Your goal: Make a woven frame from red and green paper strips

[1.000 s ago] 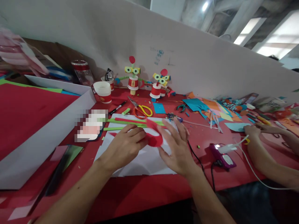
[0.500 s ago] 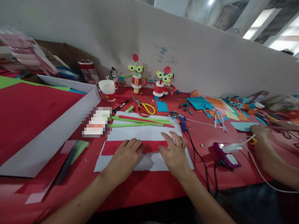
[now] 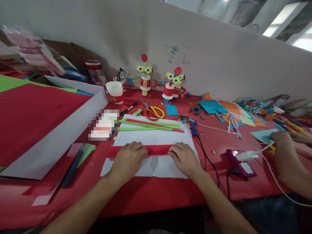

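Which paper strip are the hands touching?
The wide red paper strip, under the left hand and right hand; the narrow green and red paper strips lie farther back.

Paper-cup figures (image 3: 145,83) stood by the wall (image 3: 214,48). Cup stack (image 3: 114,92) was left of them; glasses (image 3: 121,74) sat in another cup (image 3: 123,85) just behind. Red-lidded jar (image 3: 96,73) stood near. Marker (image 3: 129,108) lay left of scissors (image 3: 149,107); glue gun (image 3: 193,126) and teal pliers (image 3: 195,110) lay right. Purple power adapter (image 3: 237,163) had a white plug (image 3: 245,156) in it. White box (image 3: 80,130) stood at left.
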Demonstrator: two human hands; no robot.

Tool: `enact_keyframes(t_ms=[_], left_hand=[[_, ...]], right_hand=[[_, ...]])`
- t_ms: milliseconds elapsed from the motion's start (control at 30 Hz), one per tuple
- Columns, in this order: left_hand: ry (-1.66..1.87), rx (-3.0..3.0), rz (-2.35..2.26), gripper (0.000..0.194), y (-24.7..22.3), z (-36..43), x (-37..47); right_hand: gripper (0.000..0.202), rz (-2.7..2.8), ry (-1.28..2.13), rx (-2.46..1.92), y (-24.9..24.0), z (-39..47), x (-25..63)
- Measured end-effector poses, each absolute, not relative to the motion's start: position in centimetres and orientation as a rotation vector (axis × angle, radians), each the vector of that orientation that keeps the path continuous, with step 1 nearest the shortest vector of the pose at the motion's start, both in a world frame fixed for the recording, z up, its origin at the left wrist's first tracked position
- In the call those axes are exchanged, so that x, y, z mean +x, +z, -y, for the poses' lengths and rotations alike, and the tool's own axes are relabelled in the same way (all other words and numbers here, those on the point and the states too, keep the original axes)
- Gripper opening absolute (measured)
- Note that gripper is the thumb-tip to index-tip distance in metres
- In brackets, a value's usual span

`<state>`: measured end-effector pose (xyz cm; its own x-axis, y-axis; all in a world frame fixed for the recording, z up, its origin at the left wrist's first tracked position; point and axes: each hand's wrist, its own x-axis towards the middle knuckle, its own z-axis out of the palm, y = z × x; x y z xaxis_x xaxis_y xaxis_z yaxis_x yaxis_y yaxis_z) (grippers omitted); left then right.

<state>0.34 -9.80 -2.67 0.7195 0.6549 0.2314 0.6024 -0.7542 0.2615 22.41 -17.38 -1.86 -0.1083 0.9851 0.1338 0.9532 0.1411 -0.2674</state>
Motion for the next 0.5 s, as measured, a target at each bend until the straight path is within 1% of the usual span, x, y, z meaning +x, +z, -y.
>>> enact_keyframes(t_ms=[100,200,367,500], left_hand=[[0.415,2.707,-1.060,0.019,-2.5,9.6,0.4],[0.357,2.715,-1.116,0.018,-2.3,10.0,1.0],[0.269,2.777,-1.122,0.021,-1.6,10.7,2.7],[0.224,2.670,-1.152,0.020,-1.5,10.2,3.3]], right_hand=[[0.013,2.021,0.302,-1.898,-2.3,17.0,22.7],[0.016,1.873,0.397,-1.908,-2.6,16.8,23.0],[0.015,1.892,0.416,-1.946,-2.4,16.4,23.0],[0.017,1.887,0.374,-2.011,-2.2,16.3,23.2]])
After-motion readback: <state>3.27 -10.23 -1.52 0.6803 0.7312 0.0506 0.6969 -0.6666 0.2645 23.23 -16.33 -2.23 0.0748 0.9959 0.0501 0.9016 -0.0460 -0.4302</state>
